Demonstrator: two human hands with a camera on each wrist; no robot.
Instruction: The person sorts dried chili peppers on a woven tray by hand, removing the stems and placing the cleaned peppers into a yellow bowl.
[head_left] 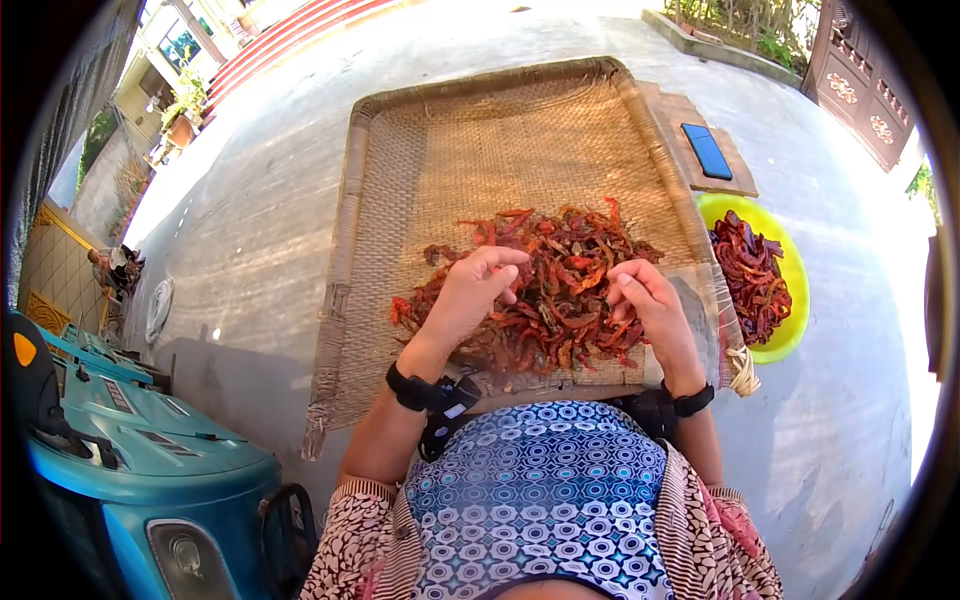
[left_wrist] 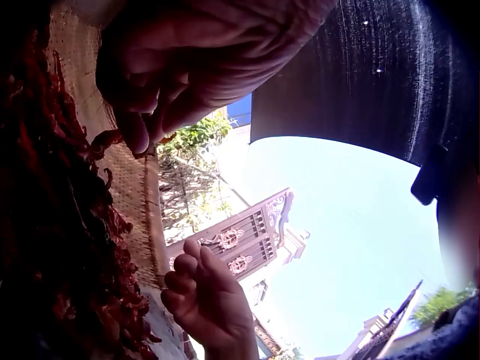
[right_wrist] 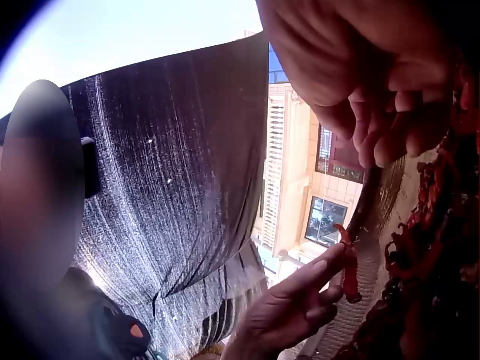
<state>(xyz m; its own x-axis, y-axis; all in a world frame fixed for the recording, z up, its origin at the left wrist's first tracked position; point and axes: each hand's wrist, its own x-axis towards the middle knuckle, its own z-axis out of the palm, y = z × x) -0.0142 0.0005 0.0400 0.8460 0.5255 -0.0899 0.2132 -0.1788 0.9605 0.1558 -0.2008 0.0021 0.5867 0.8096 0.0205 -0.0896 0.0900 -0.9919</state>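
A heap of dried red chili peppers [head_left: 565, 325] lies on a large woven tray [head_left: 480, 160] in front of the person. Over the left part of the heap, the left hand [head_left: 465, 300] pinches one red chili pepper [right_wrist: 350, 276] between thumb and fingers, best seen in the right wrist view. The right hand [head_left: 655, 312] is above the heap's right part. Its fingers are curled in toward the thumb, and nothing shows between them in the right wrist view. Both wrists wear black straps with cameras.
Right of the tray stands a yellow-green basin [head_left: 795, 290] of darker red chili peppers. Behind it a blue phone [head_left: 708, 150] lies on cardboard [head_left: 735, 180]. A teal vehicle [head_left: 170, 460] stands close at the left. The tray has a raised, bound rim [head_left: 480, 85].
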